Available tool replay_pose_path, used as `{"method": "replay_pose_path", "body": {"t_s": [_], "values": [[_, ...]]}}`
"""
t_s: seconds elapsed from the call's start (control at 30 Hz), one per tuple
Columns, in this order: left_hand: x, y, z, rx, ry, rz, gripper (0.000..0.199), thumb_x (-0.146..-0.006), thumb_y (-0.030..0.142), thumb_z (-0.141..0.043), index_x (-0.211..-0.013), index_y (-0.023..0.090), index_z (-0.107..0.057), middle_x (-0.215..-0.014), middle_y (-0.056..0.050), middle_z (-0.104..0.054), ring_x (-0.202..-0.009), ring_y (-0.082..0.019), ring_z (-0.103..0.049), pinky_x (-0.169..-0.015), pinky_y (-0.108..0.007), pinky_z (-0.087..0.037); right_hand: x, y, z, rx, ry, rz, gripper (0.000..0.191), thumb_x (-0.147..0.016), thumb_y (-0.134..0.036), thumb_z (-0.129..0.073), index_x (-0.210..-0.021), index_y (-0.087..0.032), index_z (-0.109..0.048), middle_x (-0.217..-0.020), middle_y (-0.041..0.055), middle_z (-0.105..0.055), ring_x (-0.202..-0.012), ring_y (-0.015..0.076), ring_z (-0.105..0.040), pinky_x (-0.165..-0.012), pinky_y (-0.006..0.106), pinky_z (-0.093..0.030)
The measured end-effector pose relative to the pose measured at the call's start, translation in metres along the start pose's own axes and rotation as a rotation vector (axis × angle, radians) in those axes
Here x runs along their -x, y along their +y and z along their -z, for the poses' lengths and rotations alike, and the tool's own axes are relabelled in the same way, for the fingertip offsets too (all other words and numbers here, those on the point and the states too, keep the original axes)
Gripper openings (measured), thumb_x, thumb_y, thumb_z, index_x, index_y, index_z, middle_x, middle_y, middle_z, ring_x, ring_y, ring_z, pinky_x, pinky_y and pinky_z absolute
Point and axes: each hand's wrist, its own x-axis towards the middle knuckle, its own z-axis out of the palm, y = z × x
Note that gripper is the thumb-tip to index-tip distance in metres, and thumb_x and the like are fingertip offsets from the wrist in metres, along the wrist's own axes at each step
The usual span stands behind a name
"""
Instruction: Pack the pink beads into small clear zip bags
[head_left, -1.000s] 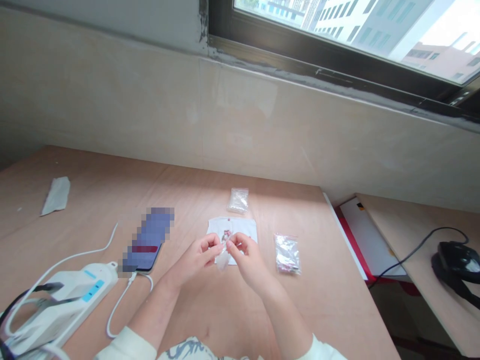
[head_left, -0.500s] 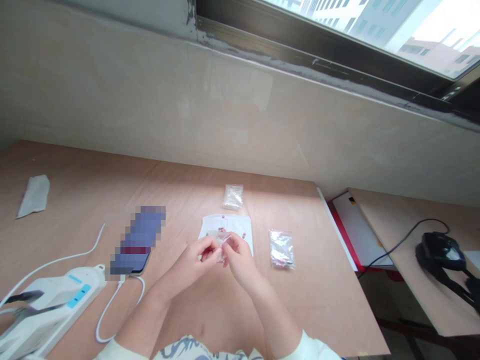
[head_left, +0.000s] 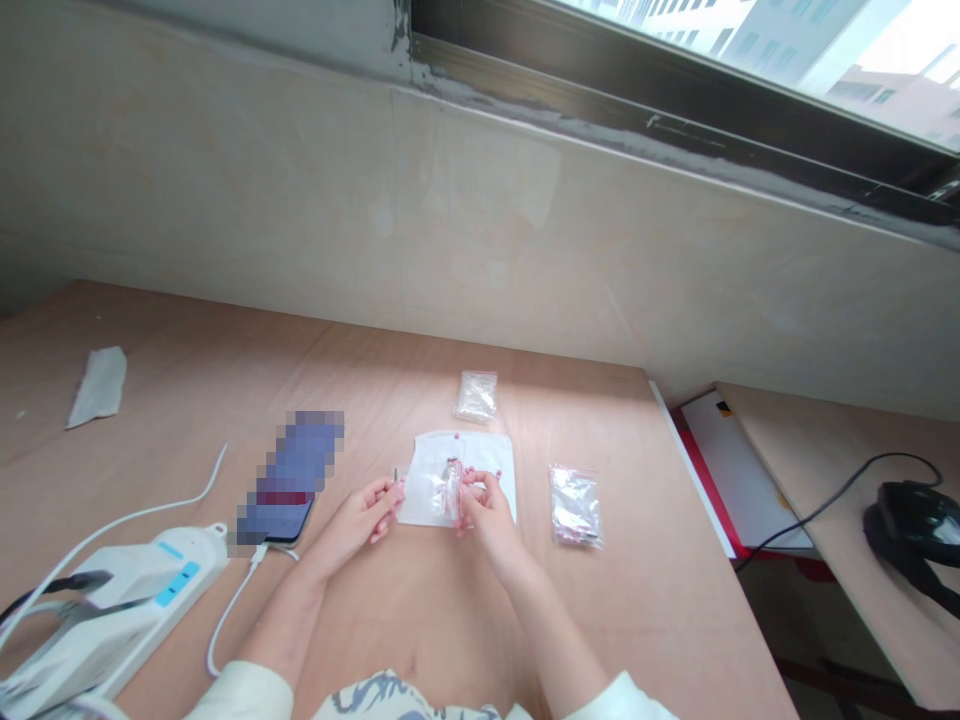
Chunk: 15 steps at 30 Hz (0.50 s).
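My left hand [head_left: 372, 510] is closed in a pinch, left of a white sheet [head_left: 427, 452]. A small thin piece [head_left: 396, 474] pokes up from its fingertips, too small to name. Above the sheet, my right hand [head_left: 486, 508] grips a small clear plastic bag [head_left: 452, 485] with a pinkish-red edge; a dark bit shows near its top. Several tiny reddish pieces lie on the sheet, some partly hidden behind the right fingers.
A clear packet [head_left: 476, 396] lies behind the sheet, and a zip bag [head_left: 576, 508] with reddish contents to the right. Leftward are a phone [head_left: 296, 480] on a white cable, a power strip [head_left: 142, 610] and a white wrapper [head_left: 99, 386]. A black device [head_left: 911, 520] rests on the other table.
My hands were together over the sheet's front edge; now they are apart, the left one moved left with the small piece, the right one holding the bag. The view has shifted slightly.
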Motion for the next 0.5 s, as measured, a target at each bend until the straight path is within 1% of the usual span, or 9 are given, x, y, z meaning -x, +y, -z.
{"method": "replay_pose_path", "body": {"t_s": [0.07, 0.17, 0.27, 0.4, 0.5], "values": [[-0.002, -0.003, 0.004, -0.001, 0.052, 0.002, 0.033, -0.071, 0.048, -0.048, -0.066, 0.015, -0.044, -0.056, 0.007, -0.041, -0.038, -0.002, -0.031, -0.035, -0.014, -0.025, 0.0, 0.006, 0.001, 0.029, 0.044, -0.004, 0.03, -0.063, -0.046, -0.053, -0.072, -0.021, -0.037, -0.051, -0.0055, -0.051, -0.037, 0.0079, -0.043, -0.033, 0.018, -0.03], [-0.004, -0.006, 0.006, -0.013, 0.103, 0.007, 0.035, -0.07, 0.049, -0.049, -0.066, 0.015, -0.045, -0.053, 0.007, -0.042, -0.037, -0.003, -0.032, -0.034, -0.014, -0.025, 0.002, 0.011, 0.001, 0.083, -0.021, -0.024, 0.029, -0.064, -0.045, -0.053, -0.069, -0.02, -0.04, -0.053, -0.0029, -0.055, -0.037, 0.0078, -0.046, -0.033, 0.018, -0.03], [-0.004, -0.008, 0.007, -0.022, 0.107, 0.003, 0.035, -0.07, 0.049, -0.048, -0.067, 0.015, -0.046, -0.05, 0.008, -0.039, -0.036, -0.003, -0.033, -0.034, -0.014, -0.028, 0.003, 0.014, 0.001, 0.107, -0.046, -0.047, 0.027, -0.062, -0.04, -0.057, -0.066, -0.018, -0.042, -0.049, -0.0037, -0.053, -0.035, 0.007, -0.044, -0.032, 0.018, -0.03], [-0.005, -0.011, 0.008, -0.021, 0.116, 0.018, 0.038, -0.073, 0.052, -0.041, -0.072, 0.014, -0.047, -0.05, 0.008, -0.038, -0.036, -0.003, -0.034, -0.034, -0.014, -0.029, 0.0, 0.018, 0.003, 0.061, -0.056, -0.057, 0.026, -0.062, -0.038, -0.058, -0.067, -0.017, -0.044, -0.049, -0.0035, -0.055, -0.035, 0.0067, -0.045, -0.032, 0.017, -0.031], [-0.006, -0.011, 0.009, -0.041, 0.114, 0.021, 0.037, -0.073, 0.052, -0.041, -0.067, 0.015, -0.044, -0.05, 0.008, -0.037, -0.035, -0.003, -0.032, -0.034, -0.014, -0.027, -0.003, 0.019, 0.006, 0.026, -0.088, -0.056, 0.027, -0.061, -0.038, -0.059, -0.067, -0.017, -0.044, -0.05, -0.0032, -0.055, -0.035, 0.0071, -0.047, -0.032, 0.017, -0.033]]}}
